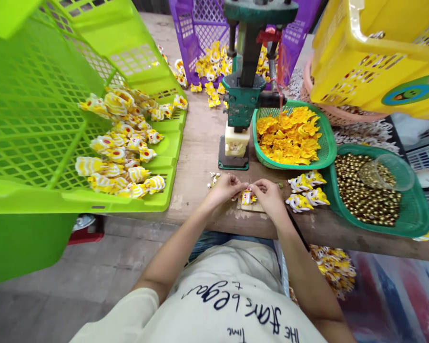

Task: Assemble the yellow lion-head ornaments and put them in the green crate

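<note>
A small yellow-and-white plastic animal figure [248, 197] with red details lies on a little wooden board [246, 207] near the table's front edge. My left hand [221, 189] comes in from the left, thumb and forefinger pinched together at the figure's upper edge. From the other side my right hand [270, 194] pinches at the same spot, its fingertips almost meeting the left ones. Whatever sits between the fingertips is too small to make out. Tiny white pieces [213, 179] are scattered beside my left hand. Several similar figures [307, 190] lie right of my right hand.
A green hand press [243, 95] stands straight ahead. To its right are a green basket of yellow petal-shaped parts [289, 136] and one of gold bells or beads [364, 190]. A lime crate [157, 202] of figures lies left; purple [186, 47] and yellow [364, 62] baskets stand behind.
</note>
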The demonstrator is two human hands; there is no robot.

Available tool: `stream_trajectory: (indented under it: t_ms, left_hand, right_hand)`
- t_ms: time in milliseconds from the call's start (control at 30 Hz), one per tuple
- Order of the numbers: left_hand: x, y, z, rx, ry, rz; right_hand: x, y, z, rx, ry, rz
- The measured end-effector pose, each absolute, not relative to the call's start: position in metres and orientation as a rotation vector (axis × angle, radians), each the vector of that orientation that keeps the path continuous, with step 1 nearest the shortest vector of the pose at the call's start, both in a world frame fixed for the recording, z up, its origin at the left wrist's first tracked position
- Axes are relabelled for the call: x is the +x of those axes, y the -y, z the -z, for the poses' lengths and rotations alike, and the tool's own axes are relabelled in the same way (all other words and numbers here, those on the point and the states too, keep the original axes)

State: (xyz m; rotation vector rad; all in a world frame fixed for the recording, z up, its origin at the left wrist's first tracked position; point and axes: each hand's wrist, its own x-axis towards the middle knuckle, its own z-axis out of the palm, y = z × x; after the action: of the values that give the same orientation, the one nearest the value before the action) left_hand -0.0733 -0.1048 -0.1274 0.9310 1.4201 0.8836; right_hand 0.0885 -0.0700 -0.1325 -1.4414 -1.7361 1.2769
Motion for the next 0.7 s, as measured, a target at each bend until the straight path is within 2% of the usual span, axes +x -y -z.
stream_trajectory:
  t_ms: [167, 400, 533, 633, 700]
  left_hand:
    - [-0.07, 0.109, 0.128, 1.011, -1.444, -0.769]
    - [-0.066, 0.104, 0.126, 1.105, -1.47, -0.849]
    - [-0.064, 0.104, 0.131, 1.091, -1.494, -0.849]
    - [-0.065, 0.105, 0.132, 1.076, -1.516, -0.823]
    - [-0.067, 0.106, 0.132, 1.066, -1.496, -0.818]
  right_hand:
    - [0.086, 0.08, 0.13, -1.44, 1.815, -1.145]
    - [0.096, 0.093, 0.135, -1.406, 1.956, -0.882]
    - [0.15, 0.125, 0.142, -1.419, 2.048, -0.502]
    - [0.196, 0.149, 0.147, -1.667, 2.209, -0.166]
    - [0.214, 0.156, 0.149, -1.791, 2.301, -0.058]
